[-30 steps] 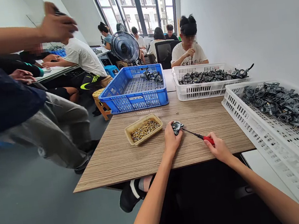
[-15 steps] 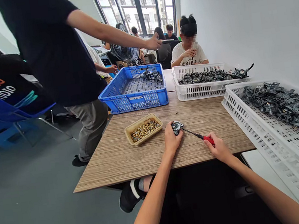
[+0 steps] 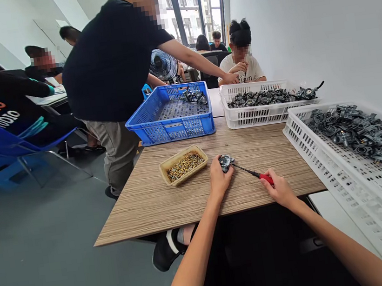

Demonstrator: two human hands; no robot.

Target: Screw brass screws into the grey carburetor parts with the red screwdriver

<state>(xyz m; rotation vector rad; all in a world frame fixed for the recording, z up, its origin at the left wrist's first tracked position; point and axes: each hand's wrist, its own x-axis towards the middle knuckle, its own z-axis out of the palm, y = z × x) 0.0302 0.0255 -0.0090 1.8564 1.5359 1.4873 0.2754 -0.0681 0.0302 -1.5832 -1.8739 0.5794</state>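
Observation:
My left hand (image 3: 219, 177) is closed around a small dark mechanical part with a round silvery face (image 3: 226, 161), held low over the wooden table. In my right hand (image 3: 280, 188) is a screwdriver, gripped by its red handle (image 3: 266, 178). Its black shaft slants up to the left, and the tip meets the right side of the part. Whether the tip sits in a screw is too small to tell. Left of my left hand stands a beige tray (image 3: 168, 182) filled with brass-coloured and silvery screws (image 3: 185, 166).
A blue crate (image 3: 179, 132) with a few dark parts sits behind the tray. Two white crates (image 3: 261, 117) (image 3: 319, 154) hold many dark parts at the back and right. A standing co-worker (image 3: 106, 65) leans over the blue crate; another person (image 3: 244, 65) sits opposite.
The standing co-worker has shifted right and bent lower, with the outstretched hand now near the back white crate. My hands, the part and the screwdriver have barely moved.

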